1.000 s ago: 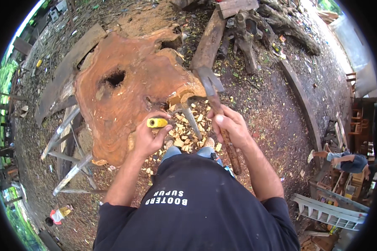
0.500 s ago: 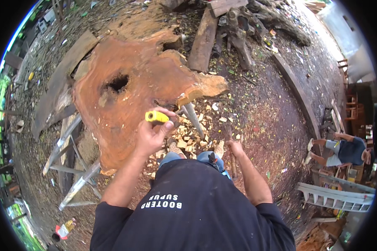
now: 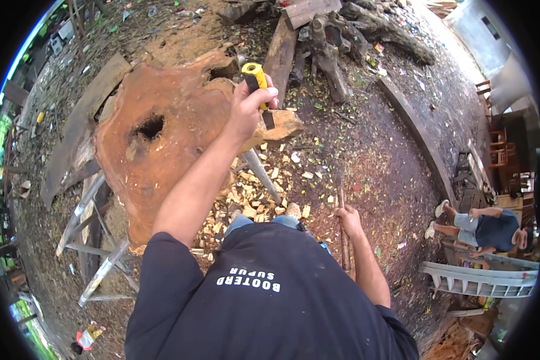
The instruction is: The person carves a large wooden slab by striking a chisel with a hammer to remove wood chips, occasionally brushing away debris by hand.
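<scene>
My left hand (image 3: 246,109) grips a chisel with a yellow-and-black handle (image 3: 254,75), held over the right-hand projection of a large reddish-brown wood slab (image 3: 168,153); its dark blade is at that projection's top. A hole (image 3: 150,126) shows in the slab, which rests on metal supports (image 3: 87,207). Low at my right side, my right hand (image 3: 349,216) holds a long wooden-handled tool (image 3: 345,243), its head too indistinct to make out. Pale wood chips (image 3: 255,198) lie on the ground beneath the slab's edge and around my feet.
Logs (image 3: 330,63) lie beyond the slab, a long plank (image 3: 417,135) on the right. A person in dark shirt and shorts (image 3: 497,228) is at right near a ladder (image 3: 480,280) and wooden chairs (image 3: 498,150). Another small person (image 3: 89,336) is at lower left.
My left hand has moved forward and right with the chisel, now upright at the slab's projection. My right hand has dropped from beside the slab to my side, still holding the long tool.
</scene>
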Motion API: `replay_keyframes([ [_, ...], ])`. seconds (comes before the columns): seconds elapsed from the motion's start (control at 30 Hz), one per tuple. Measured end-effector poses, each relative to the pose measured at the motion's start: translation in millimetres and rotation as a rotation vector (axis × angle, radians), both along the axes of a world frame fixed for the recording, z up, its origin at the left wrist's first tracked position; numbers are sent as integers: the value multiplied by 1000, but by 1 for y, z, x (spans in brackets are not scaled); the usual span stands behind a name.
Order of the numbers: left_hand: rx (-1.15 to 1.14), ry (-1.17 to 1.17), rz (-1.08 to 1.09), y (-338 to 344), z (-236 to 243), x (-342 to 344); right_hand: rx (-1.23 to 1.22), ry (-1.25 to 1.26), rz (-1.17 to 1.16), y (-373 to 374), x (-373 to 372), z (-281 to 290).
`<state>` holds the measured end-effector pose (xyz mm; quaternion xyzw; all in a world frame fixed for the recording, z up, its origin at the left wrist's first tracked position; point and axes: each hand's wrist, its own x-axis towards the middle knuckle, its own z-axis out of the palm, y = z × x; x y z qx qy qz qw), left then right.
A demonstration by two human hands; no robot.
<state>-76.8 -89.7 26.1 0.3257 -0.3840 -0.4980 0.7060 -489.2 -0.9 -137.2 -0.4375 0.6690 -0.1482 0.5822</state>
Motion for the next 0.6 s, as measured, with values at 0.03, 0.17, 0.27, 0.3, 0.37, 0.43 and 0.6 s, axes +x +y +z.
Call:
replay_keyframes([
  [0.03, 19, -25, 6, -4, -8, -1, -9, -14, -2, -3, 3, 10],
  [0.17, 88, -80, 63, -8, -30, -11, -26, -121, -1, -13, 7, 46],
  [0.27, 87, -86, 103, -7, -34, -14, -128, -56, 113, -23, 6, 68],
  [0.3, 93, -114, 100, -7, -33, -16, -150, -55, 152, -27, 5, 77],
  [0.37, 99, -138, 112, -5, -31, -16, -173, -59, 190, -35, 16, 109],
  [0.43, 70, -129, 126, -2, -28, -19, -228, -65, 226, -41, 27, 139],
  [0.6, 101, -213, 74, 1, -30, -24, -355, -44, 337, -59, 56, 204],
])
